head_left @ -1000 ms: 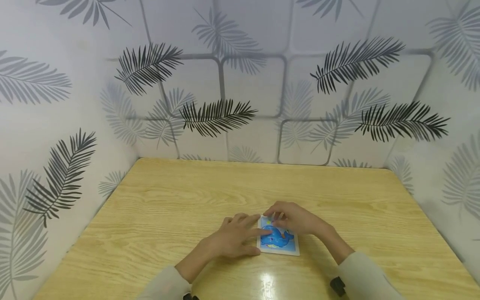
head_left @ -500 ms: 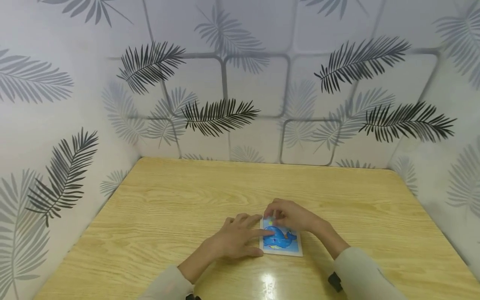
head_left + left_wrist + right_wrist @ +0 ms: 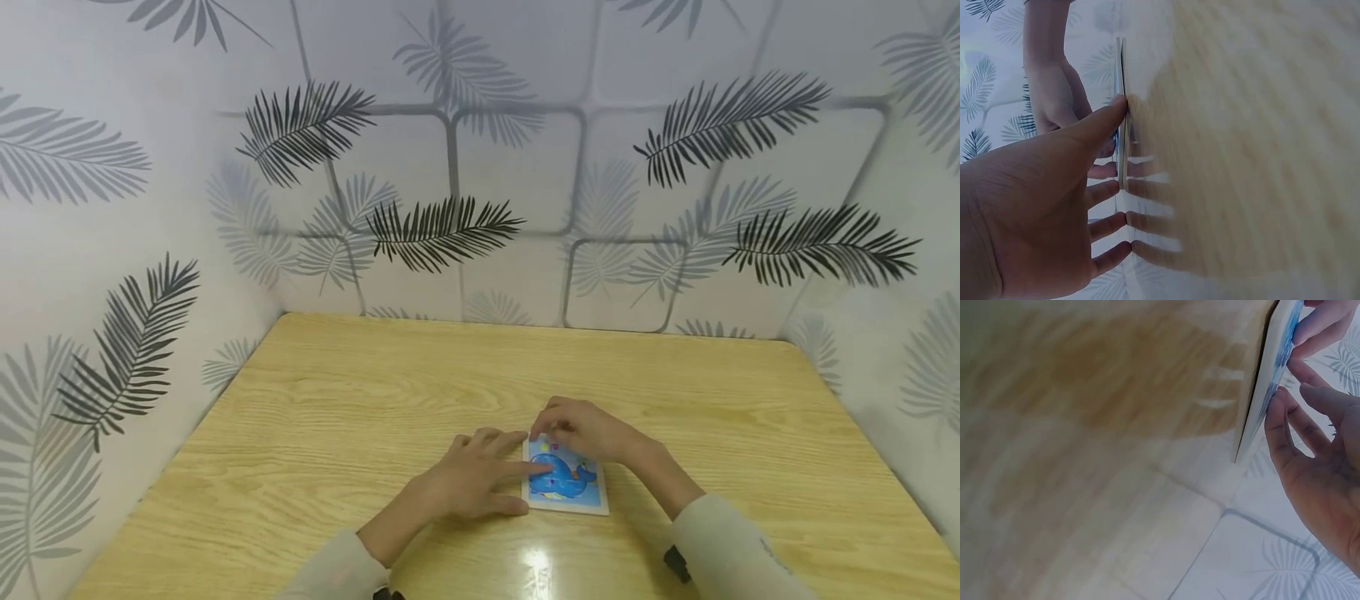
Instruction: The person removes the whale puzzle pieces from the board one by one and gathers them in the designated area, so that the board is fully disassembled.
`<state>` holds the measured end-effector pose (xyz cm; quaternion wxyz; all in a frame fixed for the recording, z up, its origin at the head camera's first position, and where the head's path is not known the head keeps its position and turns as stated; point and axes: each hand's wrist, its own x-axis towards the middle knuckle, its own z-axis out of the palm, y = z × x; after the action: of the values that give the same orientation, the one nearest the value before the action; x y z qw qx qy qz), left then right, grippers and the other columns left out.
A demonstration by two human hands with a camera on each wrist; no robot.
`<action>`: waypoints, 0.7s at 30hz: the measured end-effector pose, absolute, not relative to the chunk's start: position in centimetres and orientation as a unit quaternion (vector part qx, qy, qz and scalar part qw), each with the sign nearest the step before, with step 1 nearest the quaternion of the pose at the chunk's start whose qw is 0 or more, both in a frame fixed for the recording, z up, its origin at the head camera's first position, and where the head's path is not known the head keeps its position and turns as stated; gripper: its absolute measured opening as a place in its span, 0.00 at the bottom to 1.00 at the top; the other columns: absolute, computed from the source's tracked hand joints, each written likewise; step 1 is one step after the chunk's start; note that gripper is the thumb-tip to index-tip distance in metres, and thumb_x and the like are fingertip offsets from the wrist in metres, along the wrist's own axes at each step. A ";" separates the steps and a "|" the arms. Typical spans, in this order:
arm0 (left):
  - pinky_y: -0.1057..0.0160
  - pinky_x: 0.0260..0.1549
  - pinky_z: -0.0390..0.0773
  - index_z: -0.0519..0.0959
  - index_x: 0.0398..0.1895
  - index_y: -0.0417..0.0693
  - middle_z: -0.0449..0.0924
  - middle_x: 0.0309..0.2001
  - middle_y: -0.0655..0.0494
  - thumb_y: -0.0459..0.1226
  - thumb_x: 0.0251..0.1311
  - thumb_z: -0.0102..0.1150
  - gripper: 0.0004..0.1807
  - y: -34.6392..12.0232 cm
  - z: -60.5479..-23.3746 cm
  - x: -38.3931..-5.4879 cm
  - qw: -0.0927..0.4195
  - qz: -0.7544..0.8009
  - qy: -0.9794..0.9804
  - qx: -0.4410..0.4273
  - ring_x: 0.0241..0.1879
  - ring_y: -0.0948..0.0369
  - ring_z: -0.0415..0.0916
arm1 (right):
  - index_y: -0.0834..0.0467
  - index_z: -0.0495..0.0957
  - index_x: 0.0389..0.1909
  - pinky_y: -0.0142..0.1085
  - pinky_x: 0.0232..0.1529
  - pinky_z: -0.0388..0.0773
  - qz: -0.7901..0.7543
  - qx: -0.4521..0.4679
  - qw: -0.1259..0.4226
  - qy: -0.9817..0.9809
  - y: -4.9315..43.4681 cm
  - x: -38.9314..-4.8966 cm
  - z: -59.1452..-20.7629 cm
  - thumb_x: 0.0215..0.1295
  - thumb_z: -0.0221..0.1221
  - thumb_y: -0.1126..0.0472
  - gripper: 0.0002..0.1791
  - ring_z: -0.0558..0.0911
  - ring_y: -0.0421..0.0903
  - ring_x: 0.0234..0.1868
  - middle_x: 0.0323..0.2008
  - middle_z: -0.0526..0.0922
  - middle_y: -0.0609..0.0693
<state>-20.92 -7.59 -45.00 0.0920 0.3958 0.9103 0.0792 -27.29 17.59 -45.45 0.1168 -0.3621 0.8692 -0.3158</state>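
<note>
A small flat board (image 3: 566,498) with a blue whale picture and a white border lies on the wooden table. My left hand (image 3: 468,479) rests at its left side with fingers spread; the index finger reaches onto the whale, and the thumb touches the edge near the lower left corner. Over the top part of the picture is my right hand (image 3: 588,429), its fingers bent and the tips at the surface. In the right wrist view, fingertips of the right hand (image 3: 1325,481) touch the board's face (image 3: 1272,369); nothing shows between them. The left wrist view shows the board (image 3: 1121,62) edge-on.
The table (image 3: 360,400) has a light wood grain and reflects a lamp near its front. Walls (image 3: 510,183) with a leaf pattern stand behind it and at both sides. Dark straps or devices (image 3: 677,565) show by the sleeves.
The right thumb has drawn up toward the fingers, showing more of the picture's top part. The left hand keeps its place on the board. The whole head view has shifted slightly.
</note>
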 end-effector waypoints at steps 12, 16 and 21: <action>0.34 0.67 0.63 0.59 0.81 0.77 0.45 0.84 0.56 0.61 0.75 0.49 0.33 -7.7 -45.0 -21.2 0.113 0.055 0.906 0.403 0.78 0.47 0.52 | 0.52 0.86 0.49 0.37 0.46 0.79 -0.253 -0.401 0.092 0.875 17.0 -27.2 -44.9 0.78 0.51 0.72 0.17 0.77 0.40 0.40 0.45 0.80 0.50; 0.36 0.67 0.62 0.57 0.81 0.78 0.42 0.85 0.58 0.61 0.75 0.48 0.33 -7.8 -44.9 -21.4 0.126 0.053 0.903 0.407 0.79 0.47 0.51 | 0.52 0.85 0.49 0.38 0.46 0.79 -0.240 -0.413 0.090 0.874 16.9 -27.4 -44.9 0.76 0.51 0.74 0.18 0.77 0.40 0.37 0.43 0.80 0.49; 0.36 0.69 0.60 0.55 0.81 0.80 0.41 0.85 0.57 0.61 0.75 0.47 0.33 -8.2 -44.8 -21.7 0.149 0.055 0.901 0.405 0.79 0.47 0.50 | 0.52 0.86 0.52 0.41 0.49 0.80 -0.224 -0.440 0.075 0.867 17.4 -27.7 -45.2 0.73 0.51 0.77 0.22 0.80 0.44 0.43 0.47 0.81 0.50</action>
<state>-21.73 -8.18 -44.76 0.1489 0.4047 0.9006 0.0549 -27.73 17.38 -45.20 0.0747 -0.4396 0.8666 -0.2241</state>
